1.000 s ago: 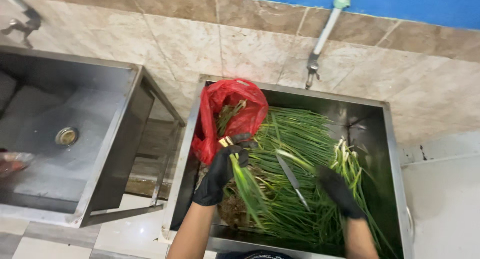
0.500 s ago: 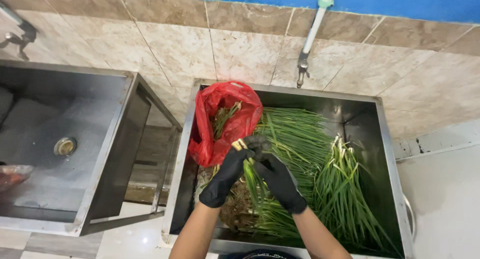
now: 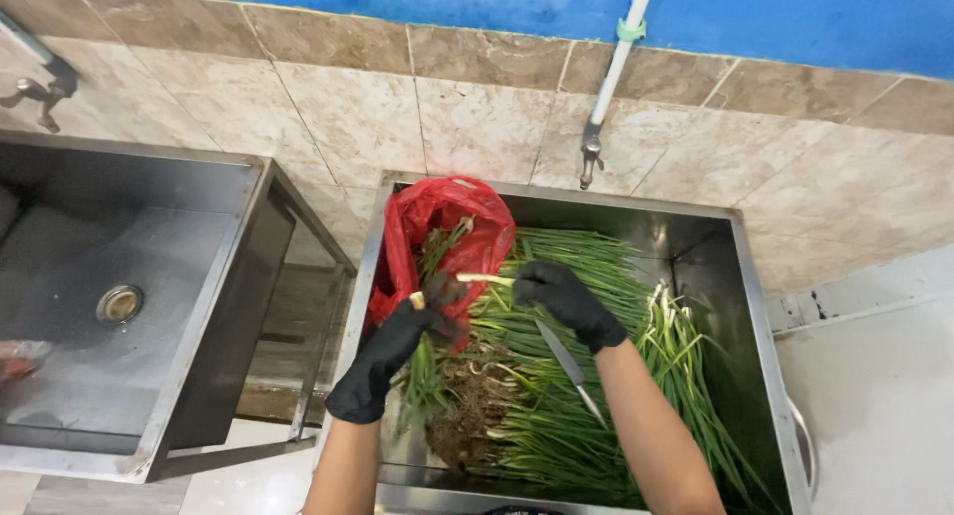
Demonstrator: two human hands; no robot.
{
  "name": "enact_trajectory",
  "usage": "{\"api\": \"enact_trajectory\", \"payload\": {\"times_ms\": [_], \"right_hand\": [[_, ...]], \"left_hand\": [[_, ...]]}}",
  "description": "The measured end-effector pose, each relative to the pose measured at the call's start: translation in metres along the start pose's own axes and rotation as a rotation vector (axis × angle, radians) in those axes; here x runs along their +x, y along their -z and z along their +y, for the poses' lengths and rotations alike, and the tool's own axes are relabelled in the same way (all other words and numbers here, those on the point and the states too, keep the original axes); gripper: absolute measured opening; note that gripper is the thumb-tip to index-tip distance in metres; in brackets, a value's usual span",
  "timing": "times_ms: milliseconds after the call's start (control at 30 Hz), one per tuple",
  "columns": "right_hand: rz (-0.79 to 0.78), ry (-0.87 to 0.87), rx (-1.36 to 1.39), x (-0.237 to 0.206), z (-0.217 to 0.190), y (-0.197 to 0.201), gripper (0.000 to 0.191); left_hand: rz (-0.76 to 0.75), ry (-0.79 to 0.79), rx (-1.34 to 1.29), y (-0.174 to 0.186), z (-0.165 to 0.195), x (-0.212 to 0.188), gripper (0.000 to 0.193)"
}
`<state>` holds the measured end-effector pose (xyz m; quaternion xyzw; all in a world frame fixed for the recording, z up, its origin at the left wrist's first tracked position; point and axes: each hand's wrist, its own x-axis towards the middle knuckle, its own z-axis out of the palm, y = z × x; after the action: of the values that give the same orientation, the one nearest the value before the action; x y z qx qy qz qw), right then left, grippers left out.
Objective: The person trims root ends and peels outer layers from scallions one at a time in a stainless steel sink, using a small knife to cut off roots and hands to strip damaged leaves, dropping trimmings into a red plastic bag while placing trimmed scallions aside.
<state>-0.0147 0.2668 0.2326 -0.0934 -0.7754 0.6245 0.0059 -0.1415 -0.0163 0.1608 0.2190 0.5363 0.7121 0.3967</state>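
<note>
- The empty sink [image 3: 129, 277] on the far left is a steel basin holding nothing but its round drain [image 3: 120, 302]; a tap [image 3: 40, 73] sits on the tiled wall above it.
- The red bag [image 3: 437, 242] stands open in the back left corner of the right-hand sink [image 3: 735, 277], with a few green scraps showing inside it.
- The left hand [image 3: 412, 326], in a black glove, is closed around a bunch of green onions [image 3: 427, 361], their cut white ends poking up above the fist, just in front of the bag.
- The step in hand looks like trimming and cleaning the onions over the sink: the right hand [image 3: 566, 296], also gloved, pinches a single pale stalk [image 3: 484, 278] at its tip while gripping a knife [image 3: 568, 366], blade pointing down towards the pile.
- The next move seems to call for a careful cut or peel close to the left fingers, scraps going in the bag.
- The right-hand sink is heaped with long green onions [image 3: 596, 416], a clump of roots and soil [image 3: 472, 416] at front left, and a cleaner bunch with white ends [image 3: 671, 326] along the right wall.
</note>
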Motion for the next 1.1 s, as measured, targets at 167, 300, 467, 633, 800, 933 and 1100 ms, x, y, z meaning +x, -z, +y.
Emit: {"api": "enact_trajectory", "payload": {"times_ms": [167,300,467,633,800,933,1100], "right_hand": [[0.102,-0.006,0.128,0.0,-0.005,-0.001,0.02],[-0.114,-0.034,0.65,-0.007,0.008,-0.04,0.018],[-0.29,0.004,0.721,-0.011,0.018,-0.067,0.02],[0.261,0.353,0.368,-0.008,-0.017,-0.065,0.019],[0.298,0.365,0.368,-0.004,-0.07,-0.061,0.045],[0.291,0.321,0.217,0.003,-0.079,-0.064,0.019],[0.223,0.083,0.361,0.01,-0.058,-0.077,0.018]], "left_hand": [[0.186,0.081,0.07,-0.006,0.007,0.0,0.044],[0.158,-0.375,0.16,-0.053,0.009,0.016,0.031],[0.137,-0.269,-0.006,-0.073,0.013,0.015,0.022],[0.278,-0.36,0.051,-0.077,0.025,0.008,0.014],[0.361,-0.349,0.105,-0.091,0.037,0.0,0.016],[0.409,-0.334,0.181,-0.089,0.031,-0.007,0.016],[0.411,-0.335,0.086,-0.078,0.025,-0.003,0.016]]}}
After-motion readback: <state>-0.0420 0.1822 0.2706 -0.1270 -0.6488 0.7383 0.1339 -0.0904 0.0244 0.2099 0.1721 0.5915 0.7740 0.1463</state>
